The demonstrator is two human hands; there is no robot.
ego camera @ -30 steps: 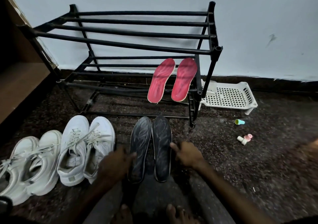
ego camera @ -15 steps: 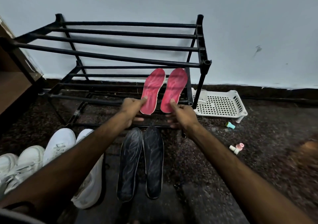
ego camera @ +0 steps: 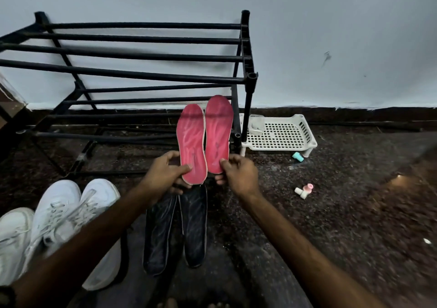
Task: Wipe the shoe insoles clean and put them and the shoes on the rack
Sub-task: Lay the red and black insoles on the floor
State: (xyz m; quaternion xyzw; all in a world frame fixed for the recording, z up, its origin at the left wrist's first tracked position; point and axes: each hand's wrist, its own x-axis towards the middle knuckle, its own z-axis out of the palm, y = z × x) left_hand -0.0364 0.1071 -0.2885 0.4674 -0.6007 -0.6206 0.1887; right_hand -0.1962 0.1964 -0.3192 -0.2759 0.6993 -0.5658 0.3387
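Observation:
Two red insoles stand side by side in front of the black shoe rack [ego camera: 146,75]. My left hand [ego camera: 165,175] pinches the heel of the left red insole [ego camera: 192,142], thumb on top. My right hand [ego camera: 238,172] pinches the heel of the right red insole [ego camera: 218,132], whose toe end lies over the rack's lower bars. Two black insoles [ego camera: 175,227] lie flat on the floor just below my hands. White shoes [ego camera: 68,215] stand on the floor at the lower left, partly hidden by my left arm.
A white perforated plastic tray [ego camera: 279,132] sits on the floor right of the rack. A small teal cap [ego camera: 298,157] and a pink-and-white small object [ego camera: 305,190] lie on the dark floor nearby. A brown cabinet edge [ego camera: 9,101] is at far left.
My hands left the black insoles on the floor, reached up to the red insoles on the rack's lower shelf and took hold of their heels. The left one has been pulled toward me.

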